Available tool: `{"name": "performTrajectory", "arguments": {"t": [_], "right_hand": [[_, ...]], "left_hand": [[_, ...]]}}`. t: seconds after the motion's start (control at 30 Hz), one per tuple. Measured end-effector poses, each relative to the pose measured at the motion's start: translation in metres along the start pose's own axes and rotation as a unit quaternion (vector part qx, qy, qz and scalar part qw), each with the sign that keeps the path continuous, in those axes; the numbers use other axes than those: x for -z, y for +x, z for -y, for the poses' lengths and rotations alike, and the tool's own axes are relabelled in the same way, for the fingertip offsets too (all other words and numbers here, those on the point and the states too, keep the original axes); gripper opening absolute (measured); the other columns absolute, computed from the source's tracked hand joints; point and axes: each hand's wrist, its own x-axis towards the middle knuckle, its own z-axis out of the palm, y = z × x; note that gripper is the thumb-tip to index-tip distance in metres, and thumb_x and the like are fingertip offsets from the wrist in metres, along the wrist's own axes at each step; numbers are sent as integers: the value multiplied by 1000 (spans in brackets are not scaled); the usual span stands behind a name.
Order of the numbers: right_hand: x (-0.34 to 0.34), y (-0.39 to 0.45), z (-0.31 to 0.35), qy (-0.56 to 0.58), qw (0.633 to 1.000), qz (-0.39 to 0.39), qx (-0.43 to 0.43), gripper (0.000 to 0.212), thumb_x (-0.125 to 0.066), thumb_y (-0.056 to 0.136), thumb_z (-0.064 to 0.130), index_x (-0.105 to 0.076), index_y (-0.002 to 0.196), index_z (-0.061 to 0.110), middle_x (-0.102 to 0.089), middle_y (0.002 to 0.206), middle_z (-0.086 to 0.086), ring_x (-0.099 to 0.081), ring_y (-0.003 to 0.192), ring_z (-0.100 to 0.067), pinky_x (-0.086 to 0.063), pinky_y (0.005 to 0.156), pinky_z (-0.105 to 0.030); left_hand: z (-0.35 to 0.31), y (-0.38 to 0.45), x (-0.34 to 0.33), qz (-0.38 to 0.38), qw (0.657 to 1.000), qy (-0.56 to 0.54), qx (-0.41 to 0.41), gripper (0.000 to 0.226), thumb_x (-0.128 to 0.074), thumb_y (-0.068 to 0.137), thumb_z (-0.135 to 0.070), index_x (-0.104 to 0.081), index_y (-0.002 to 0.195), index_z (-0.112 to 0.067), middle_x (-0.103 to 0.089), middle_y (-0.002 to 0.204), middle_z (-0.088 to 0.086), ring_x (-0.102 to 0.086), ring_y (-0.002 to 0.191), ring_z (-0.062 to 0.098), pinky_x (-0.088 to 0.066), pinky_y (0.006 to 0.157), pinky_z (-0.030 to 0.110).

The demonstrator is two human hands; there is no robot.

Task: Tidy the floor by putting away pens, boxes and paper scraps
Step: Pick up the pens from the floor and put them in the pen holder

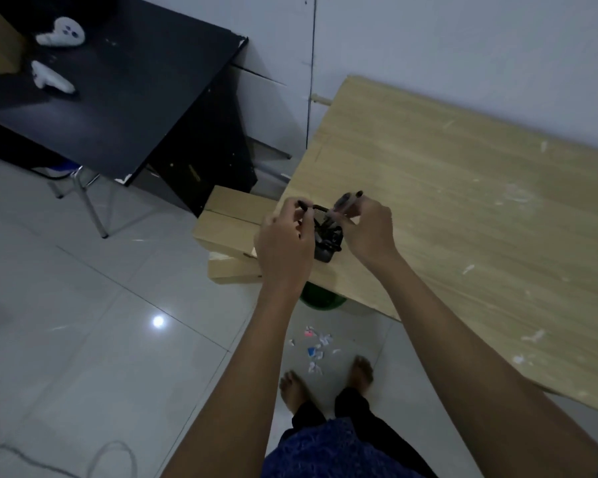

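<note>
Two hands [325, 232] around half-hidden black pen holder [328, 239], contents indistinct.

The scene is dim, with a cool blue-grey cast and soft, grainy detail. One small bright glare spot shines on the glossy floor tiles [158, 321], reflecting an overhead light. The black tabletop [125, 81] carries a faint sheen. Straight edges bow toward the frame's borders, and the corners fall darker and blurrier.
</note>
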Motion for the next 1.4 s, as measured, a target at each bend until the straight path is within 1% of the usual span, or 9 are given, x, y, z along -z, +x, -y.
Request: {"name": "performTrajectory", "arguments": {"t": [0.13, 0.27, 0.5, 0.7, 0.97, 1.13, 1.23, 1.3, 1.4], "right_hand": [[1, 3, -8, -57, 993, 100, 24, 25, -59, 95, 37, -74, 105, 20, -73, 100, -1, -63, 102, -23, -49, 86, -34], [10, -1, -14, -71, 991, 107, 48, 39, -64, 89, 47, -68, 119, 22, -68, 123, 5, -52, 120, -24, -25, 89, -20], [14, -24, -21, -35, 989, 132, 60, 52, -37, 103, 44, -40, 150, 22, -26, 162, 3, -18, 150, -14, -13, 121, -30], [-6, -32, -33, -127, 973, 179, 74, 55, -16, 107, 32, -8, 158, 13, -6, 167, -1, -1, 154, -11, -10, 126, -38], [-15, -34, -38, -184, 965, 123, 137, 50, -27, 107, 27, -27, 154, 11, -23, 163, -5, -15, 153, -23, -21, 123, -45], [-18, -37, -38, -180, 967, 136, 118, 52, -22, 108, 29, -14, 158, 16, -9, 167, 1, -2, 154, -20, -14, 124, -45], [-10, -43, -30, -163, 977, 94, 100, 53, -26, 106, 36, -20, 157, 21, -13, 166, -1, -10, 154, -21, -13, 125, -42], [-6, -58, -25, -111, 988, 12, 109, 48, -38, 104, 31, -39, 150, 17, -34, 157, -6, -31, 145, -23, -27, 119, -36], [-8, -85, -23, -8, 995, -50, 80, 32, -48, 98, 26, -62, 126, 18, -58, 122, 0, -53, 112, -16, -46, 96, -31]], "left_hand": [[7, -2, -16, 24, 999, 35, -4, 26, -49, 102, -44, -68, 118, -38, -71, 99, -19, -53, 103, 17, -48, 86, 35], [16, -2, -24, 62, 997, 34, 10, 36, -48, 100, -46, -63, 132, -35, -66, 131, -19, -57, 121, 16, -31, 96, 21], [12, -7, -26, 112, 993, -35, 5, 53, -31, 106, -47, -32, 158, -34, -14, 171, -11, -17, 157, 13, -18, 122, 32], [9, -13, -40, 187, 981, 52, -19, 59, -21, 111, -37, -9, 165, -16, 2, 173, -5, 7, 159, 12, -14, 129, 42], [11, -9, -36, 157, 987, 39, 2, 62, -25, 110, -44, -8, 164, -22, 3, 173, -6, -6, 159, 13, -21, 126, 53], [18, -4, -31, 232, 971, -39, 50, 72, -31, 106, -55, -8, 165, -21, 4, 173, -10, -8, 158, 9, -23, 127, 42], [22, -1, -23, 180, 981, -62, 31, 70, -36, 104, -58, -14, 163, -29, -3, 172, -10, -6, 159, 11, -17, 125, 33], [27, -11, -18, 75, 992, -92, 48, 57, -39, 104, -52, -34, 156, -31, -30, 165, -6, -29, 152, 15, -30, 120, 32], [45, -29, -14, -50, 990, -98, 89, 26, -52, 95, -32, -60, 119, -36, -57, 119, -11, -56, 112, 16, -50, 93, 32]]}}
